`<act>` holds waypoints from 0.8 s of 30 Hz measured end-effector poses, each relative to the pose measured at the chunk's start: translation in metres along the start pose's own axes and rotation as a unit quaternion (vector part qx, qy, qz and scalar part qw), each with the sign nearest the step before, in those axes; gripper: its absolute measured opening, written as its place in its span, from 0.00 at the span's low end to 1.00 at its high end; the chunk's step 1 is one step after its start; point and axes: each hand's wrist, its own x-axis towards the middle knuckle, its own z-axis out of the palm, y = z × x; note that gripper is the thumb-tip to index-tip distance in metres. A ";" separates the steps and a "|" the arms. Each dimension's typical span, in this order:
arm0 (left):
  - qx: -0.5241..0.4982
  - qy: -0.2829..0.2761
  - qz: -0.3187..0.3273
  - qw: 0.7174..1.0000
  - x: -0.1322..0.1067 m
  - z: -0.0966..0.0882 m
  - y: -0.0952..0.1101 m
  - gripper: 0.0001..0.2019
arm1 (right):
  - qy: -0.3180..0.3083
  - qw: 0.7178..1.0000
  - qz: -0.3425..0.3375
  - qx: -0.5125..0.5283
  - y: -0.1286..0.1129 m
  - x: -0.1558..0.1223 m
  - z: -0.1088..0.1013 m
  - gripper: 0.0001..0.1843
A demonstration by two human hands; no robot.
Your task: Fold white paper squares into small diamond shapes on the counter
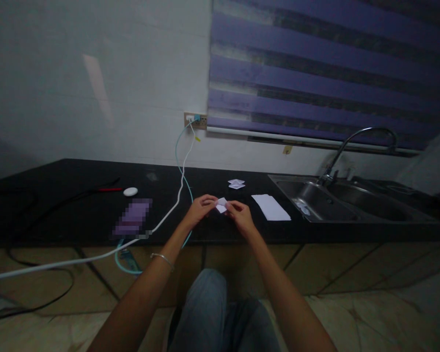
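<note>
head view: both hands pinch a small folded paper over the worktop edge

at the far left, dark cables lie across the black worktop [77, 215], with a red pen [110, 189] and a white round object [130, 191] near its back. a white cable [168, 212] and a teal cable [179, 161] run down from the wall socket [195, 120], cross the worktop and drop over its front edge. just right of them, the left hand [198, 208], a bracelet [162, 258] on its wrist, closes its fingertips on the left side of the small folded paper [222, 205]. the right hand [242, 217] pinches the paper's right side, so the paper is held between both, just above the worktop's front part. behind the hands lie two folded pieces [236, 184]. a flat white sheet [270, 207] lies right of the right hand, beside the steel sink [315, 200] with its curved tap [352, 139].
</note>
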 end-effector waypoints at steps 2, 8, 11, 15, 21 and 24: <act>0.001 0.004 0.006 1.000 0.000 0.000 -0.001 0.21 | 0.011 1.000 -0.008 -0.007 0.000 0.000 -0.001 0.18; 0.004 -0.005 0.013 1.000 -0.002 -0.001 -0.001 0.18 | 0.031 0.998 -0.032 -0.036 -0.006 -0.001 -0.001 0.16; 0.011 -0.006 0.030 0.999 -0.003 0.000 -0.001 0.18 | 0.038 0.998 -0.036 -0.044 -0.008 -0.002 0.000 0.16; 0.014 -0.007 0.035 0.999 -0.002 0.001 -0.002 0.20 | 0.037 0.998 -0.038 -0.026 -0.011 -0.003 0.001 0.20; 0.045 -0.068 0.031 0.996 -0.004 0.004 0.002 0.20 | 0.028 0.999 -0.035 -0.027 -0.014 -0.005 0.002 0.19; 0.053 -0.101 0.021 0.993 -0.006 0.006 0.005 0.20 | 0.011 0.998 -0.033 -0.044 -0.012 -0.005 0.002 0.17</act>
